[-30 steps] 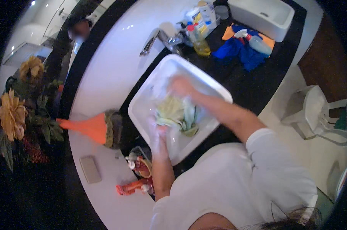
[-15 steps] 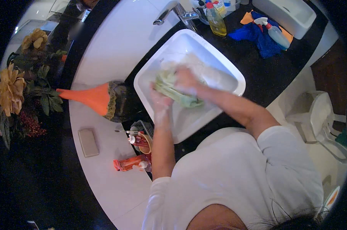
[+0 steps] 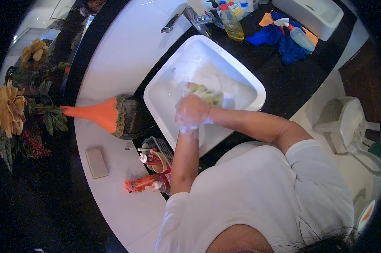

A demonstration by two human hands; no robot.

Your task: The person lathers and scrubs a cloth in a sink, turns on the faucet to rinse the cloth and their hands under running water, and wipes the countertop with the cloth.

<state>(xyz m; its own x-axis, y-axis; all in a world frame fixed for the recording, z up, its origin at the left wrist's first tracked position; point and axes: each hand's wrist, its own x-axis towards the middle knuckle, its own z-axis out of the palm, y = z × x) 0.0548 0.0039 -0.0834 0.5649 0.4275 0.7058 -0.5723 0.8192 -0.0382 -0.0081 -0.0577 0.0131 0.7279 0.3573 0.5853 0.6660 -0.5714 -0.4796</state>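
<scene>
Your right hand [image 3: 194, 109] lies over your left hand [image 3: 182, 119] at the near-left part of the white sink [image 3: 165, 84], wrists nearly crossed. The pale green cloth [image 3: 205, 93] is bunched inside the sink, just beyond your knuckles and touching your hands at their far side. Right fingers: turned under and away from view; cannot tell whether they pinch the cloth or only press on the left hand. Left fingers: mostly covered by the right; cannot tell if they are spread or closed. Progress, as judged: partway. The cloth appears wetted and worked, with white suds on both your hands and wrists and a cloudy patch [image 3: 215, 76] on the sink floor to the right. Not yet done: the suds are not off your skin, and the cloth is neither laid flat nor out of the sink. No stream shows from the tap [image 3: 193, 17] at the far side. On the dark tabletop [image 3: 279, 84], far right, a bottle of yellow liquid [image 3: 233, 27], a blue cloth [image 3: 283, 44] and a spray bottle [image 3: 302, 39] stand or lie apart from your hands.
</scene>
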